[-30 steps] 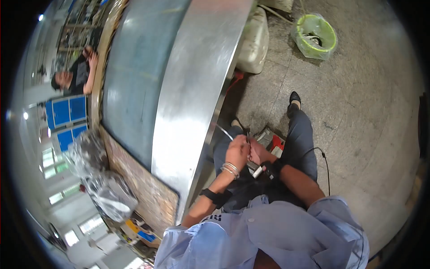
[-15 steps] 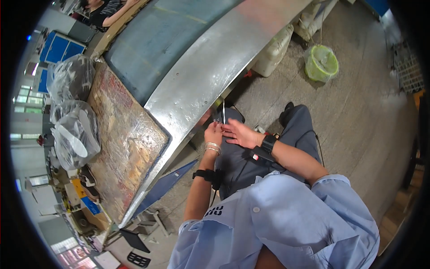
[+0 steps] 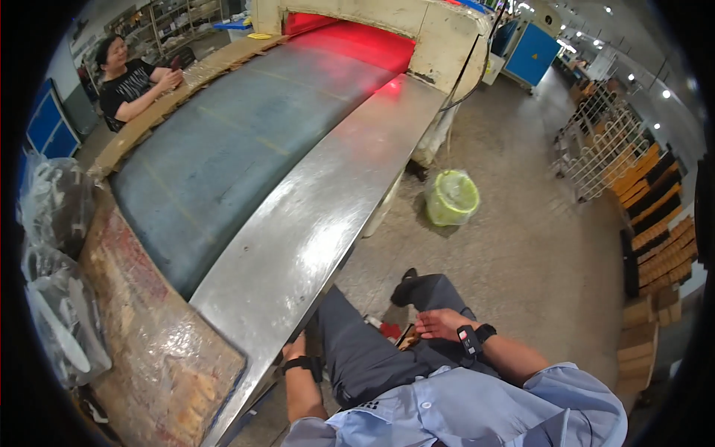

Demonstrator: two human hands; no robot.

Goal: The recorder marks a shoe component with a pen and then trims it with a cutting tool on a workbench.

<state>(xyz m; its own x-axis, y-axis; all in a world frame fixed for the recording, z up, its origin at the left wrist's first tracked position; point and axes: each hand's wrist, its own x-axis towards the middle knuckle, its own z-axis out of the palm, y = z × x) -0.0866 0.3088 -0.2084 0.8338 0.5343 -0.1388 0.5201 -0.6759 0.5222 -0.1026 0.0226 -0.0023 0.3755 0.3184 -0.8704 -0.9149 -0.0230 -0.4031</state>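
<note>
My left hand (image 3: 296,348) is beside the near edge of the metal side plate (image 3: 298,246), next to my left thigh. That edge hides its fingers, so whether it holds anything does not show. Over my right thigh, my right hand (image 3: 441,325) is open with its fingers stretched out and nothing visible in it. Just below its fingertips, some small red and brown items (image 3: 396,332) show between my legs, too small to name. A grey-blue conveyor belt (image 3: 231,141) runs alongside the metal plate.
The belt leads into a cream machine (image 3: 439,33) glowing red inside. A worn board (image 3: 164,335) and plastic bags (image 3: 63,298) are at left. Beyond my feet stands a lined green bin (image 3: 452,198). Wire racks (image 3: 603,141) stand far right. Another person (image 3: 130,86) is across the belt.
My view has swung up and along the belt, bringing the machine into sight. My hands were close together; now they are apart, the left by the plate's edge, the right over my thigh.
</note>
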